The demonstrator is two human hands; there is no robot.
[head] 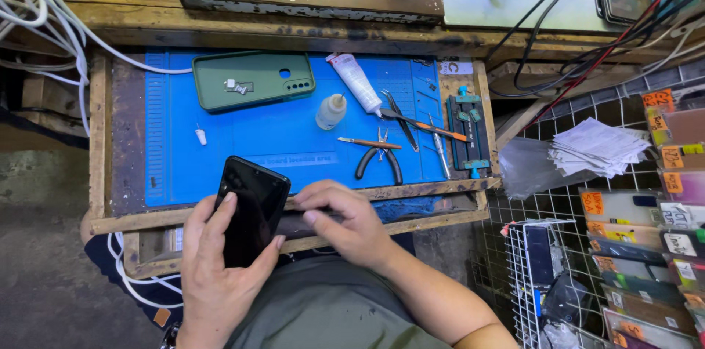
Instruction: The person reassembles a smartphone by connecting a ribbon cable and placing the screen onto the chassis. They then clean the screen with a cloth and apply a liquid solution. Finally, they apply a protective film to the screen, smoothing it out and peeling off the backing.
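**Hands holding a black smartphone at a repair bench**

Seen from above, the left hand point(217, 268) grips a black smartphone point(252, 206), fingers closed around its lower edge, at the near edge of a blue work mat point(294, 147). The right hand point(345, 220) rests beside it, fingers curled together against the phone's right side. On the mat lie a green phone case point(253, 79), a small glue bottle point(331, 110), a white tube point(355, 81), pliers point(380, 157) and tweezers point(400, 118).

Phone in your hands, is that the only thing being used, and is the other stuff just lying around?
In use:
black phone, held by the left hand
right hand, touching its edge

Lying about:
green phone case
small glue bottle
white tube
pliers
tweezers
blue mat
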